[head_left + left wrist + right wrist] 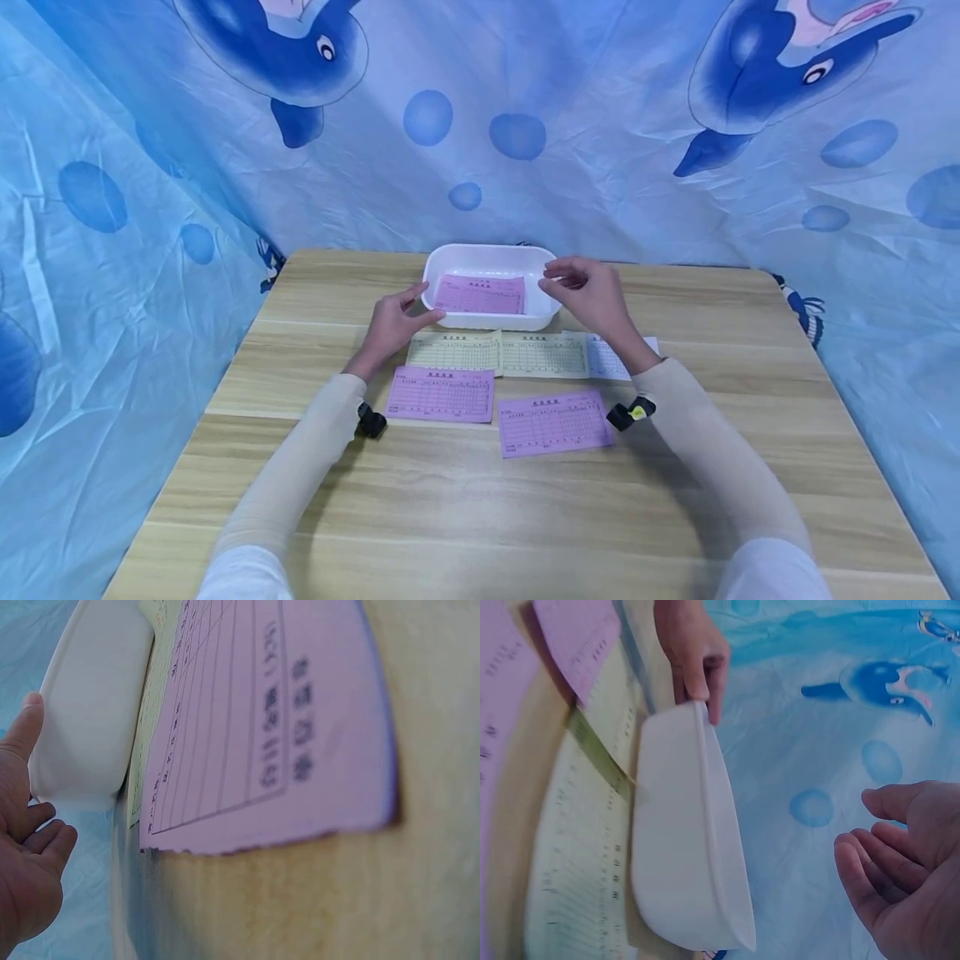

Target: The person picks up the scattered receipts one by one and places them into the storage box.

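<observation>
A white tray [491,321] stands at the back of the wooden table with a pink printed slip [480,295] inside. My left hand [392,325] touches the tray's left end, thumb at the front corner and fingers along the side. By the tray's right rim hovers my right hand [592,293], fingers loosely bent and holding nothing; the right wrist view shows it apart from the tray. Before the tray lie two yellow slips [453,351] and a white slip [607,358], partly hidden by the right arm. Nearer lie a left pink slip [441,395] and a right pink slip [555,423].
The wooden table [465,517] reaches back to a blue curtain [600,200] printed with dolphins and bubbles. The yellow slips lie close to the tray's front wall. Black wrist cameras [371,421] sit on both forearms, close above the pink slips.
</observation>
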The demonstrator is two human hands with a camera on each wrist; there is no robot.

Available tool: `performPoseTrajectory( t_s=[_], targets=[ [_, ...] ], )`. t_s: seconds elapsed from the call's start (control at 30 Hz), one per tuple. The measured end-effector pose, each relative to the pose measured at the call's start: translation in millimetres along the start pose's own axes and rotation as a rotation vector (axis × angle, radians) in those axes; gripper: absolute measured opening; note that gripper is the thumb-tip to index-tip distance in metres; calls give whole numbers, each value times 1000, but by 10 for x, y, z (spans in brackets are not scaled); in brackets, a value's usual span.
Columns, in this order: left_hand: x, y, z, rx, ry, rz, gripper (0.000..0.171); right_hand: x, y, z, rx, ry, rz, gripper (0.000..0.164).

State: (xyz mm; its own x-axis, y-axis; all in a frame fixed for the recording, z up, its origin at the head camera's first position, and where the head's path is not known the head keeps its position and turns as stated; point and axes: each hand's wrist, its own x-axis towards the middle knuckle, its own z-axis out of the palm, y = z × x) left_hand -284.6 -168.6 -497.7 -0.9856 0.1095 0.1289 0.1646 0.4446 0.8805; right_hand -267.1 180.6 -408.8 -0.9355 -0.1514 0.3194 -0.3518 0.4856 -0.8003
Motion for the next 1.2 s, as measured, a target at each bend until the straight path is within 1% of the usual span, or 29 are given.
performPoseTrajectory(
  t_s=[0.1, 0.3, 0.53, 0.67, 0.8, 1.03, 1.2],
  targets=[
    [6, -1, 2, 0, 0, 3, 83, -156, 16, -34, 1, -5, -3, 29],
    [19, -24, 6, 5, 6, 5, 83, -432, 129, -73, 3, -2, 36, 32],
    [13, -14, 5, 11, 5, 2, 81, -754, 286, -133, -28, -49, 69, 33],
    [6, -1, 0, 1, 5, -5, 80, -913, 374, -184, -27, -72, 105, 35],
    [5, 4, -2, -8, 3, -2, 80, -1031, 452, -248, -32, -118, 130, 35],
    [6, -5, -1, -13, 2, 12, 80, -1182, 585, -377, -114, -229, 172, 41],
    [7, -8, 1, -12, 6, 14, 80, -1270, 671, -428, -175, -259, 174, 45]
  ],
)
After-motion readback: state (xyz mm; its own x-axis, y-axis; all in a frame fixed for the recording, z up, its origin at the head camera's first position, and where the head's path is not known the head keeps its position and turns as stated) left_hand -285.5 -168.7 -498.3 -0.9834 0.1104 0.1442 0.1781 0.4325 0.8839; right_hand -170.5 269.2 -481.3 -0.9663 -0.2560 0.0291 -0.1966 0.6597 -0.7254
